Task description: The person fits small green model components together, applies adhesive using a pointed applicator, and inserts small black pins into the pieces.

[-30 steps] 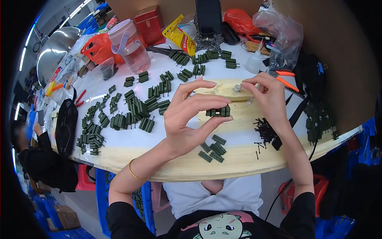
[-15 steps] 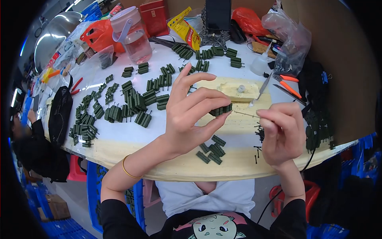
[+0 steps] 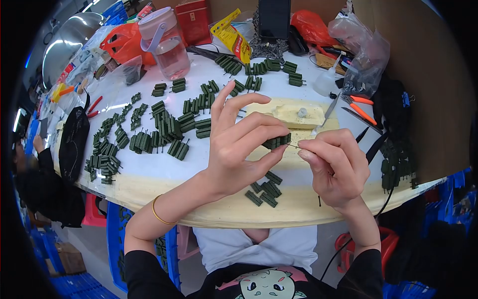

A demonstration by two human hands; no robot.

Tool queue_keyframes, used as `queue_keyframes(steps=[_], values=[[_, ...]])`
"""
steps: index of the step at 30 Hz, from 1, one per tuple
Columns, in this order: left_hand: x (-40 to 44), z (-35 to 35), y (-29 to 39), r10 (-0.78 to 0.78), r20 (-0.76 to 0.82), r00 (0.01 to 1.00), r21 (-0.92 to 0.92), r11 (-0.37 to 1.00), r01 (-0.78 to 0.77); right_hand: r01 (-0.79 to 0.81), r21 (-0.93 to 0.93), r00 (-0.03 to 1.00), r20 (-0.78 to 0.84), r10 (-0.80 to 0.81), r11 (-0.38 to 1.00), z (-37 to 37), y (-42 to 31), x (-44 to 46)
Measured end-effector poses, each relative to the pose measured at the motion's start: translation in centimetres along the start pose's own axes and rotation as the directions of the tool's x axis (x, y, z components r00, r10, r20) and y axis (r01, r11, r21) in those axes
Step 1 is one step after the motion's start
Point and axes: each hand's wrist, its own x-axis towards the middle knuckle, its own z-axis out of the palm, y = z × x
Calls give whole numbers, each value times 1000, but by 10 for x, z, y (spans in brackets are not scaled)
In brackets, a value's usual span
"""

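Between the thumb and fingers of my left hand (image 3: 239, 144) is a small dark green ribbed block (image 3: 277, 141), held above the table. My right hand (image 3: 338, 167) pinches a thin needle-like rod (image 3: 294, 146), and its tip meets the right side of the block. Behind them lies a pale yellow slab (image 3: 301, 115) with a small translucent cap (image 3: 302, 112) on top. Below my left hand several loose green pieces (image 3: 269, 189) rest near the table's front edge.
Several green blocks (image 3: 167, 122) spread over the left half of the white table (image 3: 209, 164). A pink-lidded jug (image 3: 168, 55), yellow packet (image 3: 231, 37), glue bottle (image 3: 326, 79) and orange-handled pliers (image 3: 362, 112) stand or lie farther back. A co-worker (image 3: 42, 179) is at left.
My right hand has left the cap on the yellow slab and moved down, now pinching a thin rod. Lately it has shifted left, bringing the rod to the block, which my left hand still holds.
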Motion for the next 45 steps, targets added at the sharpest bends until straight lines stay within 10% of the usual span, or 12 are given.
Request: queue_keyframes(steps=[19,28,33,45], values=[[-1,0,1,-24,1,1000,29,999,24,-87,-127,985,-157,67,988,1,24,14],[-5,0,0,-330,82,940,-500,803,326,-361,-179,913,130,386,915,14,66,2],[-5,1,0,-342,128,931,-659,672,338,-218,-49,924,-331,190,975,-1,29,10],[-5,3,-2,-226,146,963,-675,689,264,-28,173,978,-199,63,985,-1,-2,1]])
